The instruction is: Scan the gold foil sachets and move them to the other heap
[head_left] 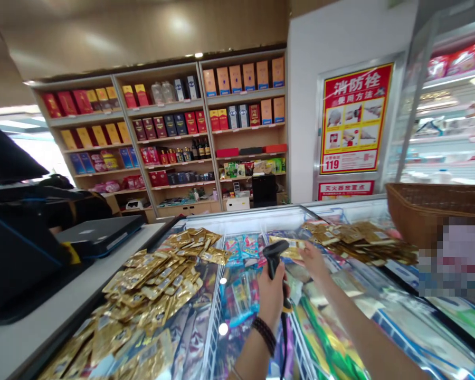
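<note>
My left hand [272, 289], with a dark beaded bracelet at the wrist, is wrapped round the handle of a black barcode scanner [275, 250]. The scanner's head is raised over the chest freezer's glass top, and its cord hangs below the hand. Just to the right, my right hand [314, 259] pinches a gold foil packet [291, 248] by its right end. That packet lies partly behind the scanner's head. On the glass at left spreads a large heap of gold packets [158, 285]; a second pile of gold packets [352, 237] lies at the right.
Under the glass, a white wire divider [214, 327] separates colourful frozen goods. A brown wicker basket [435, 211] stands at the right edge. Left is a counter [59, 295] with a black flat device [98, 235]. Shelves of boxed goods [174, 124] line the back wall.
</note>
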### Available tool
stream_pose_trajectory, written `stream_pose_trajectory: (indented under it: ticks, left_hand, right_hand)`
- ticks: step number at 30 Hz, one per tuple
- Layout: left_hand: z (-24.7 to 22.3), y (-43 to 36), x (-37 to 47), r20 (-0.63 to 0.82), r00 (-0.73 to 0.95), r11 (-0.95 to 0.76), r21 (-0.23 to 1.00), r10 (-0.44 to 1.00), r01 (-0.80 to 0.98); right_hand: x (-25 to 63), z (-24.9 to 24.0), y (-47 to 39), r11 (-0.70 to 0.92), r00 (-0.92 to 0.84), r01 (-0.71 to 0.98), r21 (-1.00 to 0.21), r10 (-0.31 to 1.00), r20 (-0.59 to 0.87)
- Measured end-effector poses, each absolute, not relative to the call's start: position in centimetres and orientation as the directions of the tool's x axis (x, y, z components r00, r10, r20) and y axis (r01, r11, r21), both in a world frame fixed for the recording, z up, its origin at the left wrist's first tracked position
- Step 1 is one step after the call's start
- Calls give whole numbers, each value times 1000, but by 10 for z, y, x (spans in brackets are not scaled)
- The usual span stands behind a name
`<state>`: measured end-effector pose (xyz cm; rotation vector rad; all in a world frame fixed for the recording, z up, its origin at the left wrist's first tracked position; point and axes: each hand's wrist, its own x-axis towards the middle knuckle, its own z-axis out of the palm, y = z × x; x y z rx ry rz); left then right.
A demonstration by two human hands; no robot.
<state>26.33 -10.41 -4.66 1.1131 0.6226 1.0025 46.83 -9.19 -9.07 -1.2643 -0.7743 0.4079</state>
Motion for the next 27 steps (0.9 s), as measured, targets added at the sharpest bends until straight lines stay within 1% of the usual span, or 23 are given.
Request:
stream_pose_trajectory:
  ticks: [3,5,10,14,21,27]
  left_hand:
    - [-56,-106,257,65,443,89,944,894,-318]
    - [-59,-108,254,84,438,65,947,895,-314]
    - [-58,-112,251,88,424,38,959,901,-281]
    - [-55,-112,249,101,417,20,962,903,-274]
    - [-48,-113,247,63,422,46,969,904,-242]
    - [-47,-114,247,101,443,19,966,891,-259]
  right_hand:
    - [467,-91,-88,255,726,63,-965,652,220]
    - [468,-91,-86,240,731,63,-969,649,209]
    - [470,-96,-85,227,721,95,-969,655,224]
    - [472,-100,-86,233,719,75,-969,661,215]
    - [473,-100,-87,237,724,101,-966,649,235]
    - [471,-97,-90,213,719,152,-965,646,256]
